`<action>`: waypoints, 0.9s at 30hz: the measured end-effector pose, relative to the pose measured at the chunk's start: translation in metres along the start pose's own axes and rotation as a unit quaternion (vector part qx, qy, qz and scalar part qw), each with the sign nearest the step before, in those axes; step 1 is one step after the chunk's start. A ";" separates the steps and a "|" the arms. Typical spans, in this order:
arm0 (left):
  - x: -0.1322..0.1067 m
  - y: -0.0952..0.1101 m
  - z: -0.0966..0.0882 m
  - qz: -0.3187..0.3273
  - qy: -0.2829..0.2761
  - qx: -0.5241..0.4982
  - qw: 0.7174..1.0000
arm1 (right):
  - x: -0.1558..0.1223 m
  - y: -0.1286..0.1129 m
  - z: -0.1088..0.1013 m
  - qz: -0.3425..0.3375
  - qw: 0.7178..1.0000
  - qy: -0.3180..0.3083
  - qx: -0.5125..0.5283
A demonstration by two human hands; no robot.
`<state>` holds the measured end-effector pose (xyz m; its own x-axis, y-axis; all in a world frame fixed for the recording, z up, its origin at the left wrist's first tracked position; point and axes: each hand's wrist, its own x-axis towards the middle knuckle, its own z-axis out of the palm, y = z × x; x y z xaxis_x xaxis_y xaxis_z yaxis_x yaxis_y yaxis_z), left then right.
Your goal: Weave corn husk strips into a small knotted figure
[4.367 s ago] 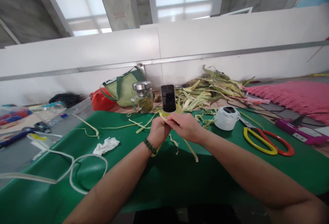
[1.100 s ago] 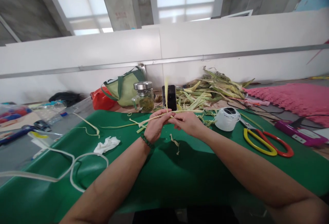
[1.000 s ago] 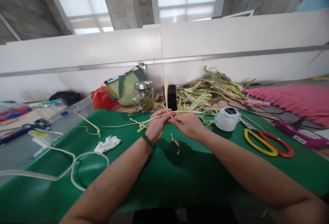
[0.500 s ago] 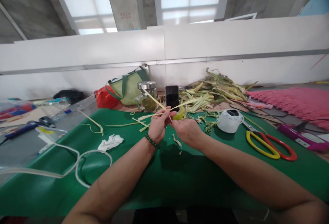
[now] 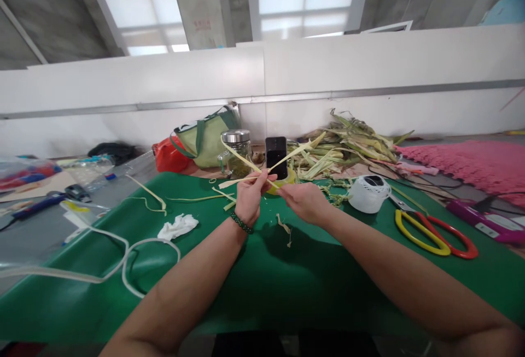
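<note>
Left hand: thumb and fingers pinched together on pale husk strips, right where they cross. Right hand: fingers curled in, thumb side closed on the near end of a strip, just beside the left. Little gap between the two. Husk strips are up off the counter, fanning out from the pinch: one up-left across the jar, one up-right past the phone, a shorter one out left. Exact crossing partly hidden by fingers.

Green bead bracelet on left wrist. Right behind the hands: yellowish tape roll, black phone standing upright at it. Dry husk scrap on the green cover, nearer the body. Loose strips lie left of the hands, crumpled white tissue nearer, looped white cord beyond that at far left.

Right side: small green shreds, then white tub with a dark opening on top, then scissors, one handle yellow, one red, blades partly behind the tub.

Back row: lidded glass jar with handle, something greenish inside; green bag; red bag beside it; big husk pile right of the phone. Far right: pink fringed cloth, purple device with black cable.
</note>
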<state>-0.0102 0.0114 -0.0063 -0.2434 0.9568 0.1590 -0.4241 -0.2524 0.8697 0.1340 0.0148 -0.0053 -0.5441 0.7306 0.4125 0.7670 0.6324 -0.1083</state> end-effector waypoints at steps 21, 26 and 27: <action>0.001 -0.002 0.000 0.019 -0.020 0.056 0.998 | 0.003 0.002 -0.009 0.073 0.977 0.081 0.185; -0.009 -0.007 0.003 0.003 -0.130 0.130 0.983 | 0.014 0.022 -0.003 0.092 0.915 0.136 0.367; -0.009 -0.007 0.002 0.006 -0.153 0.142 0.978 | 0.015 0.024 -0.002 0.081 0.910 0.148 0.379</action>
<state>-0.0033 0.0046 -0.0124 0.0443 0.9635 0.2641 -0.1537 -0.2547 0.9547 0.1447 0.0407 0.0000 -0.2431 0.7998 0.5488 0.3129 0.6002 -0.7361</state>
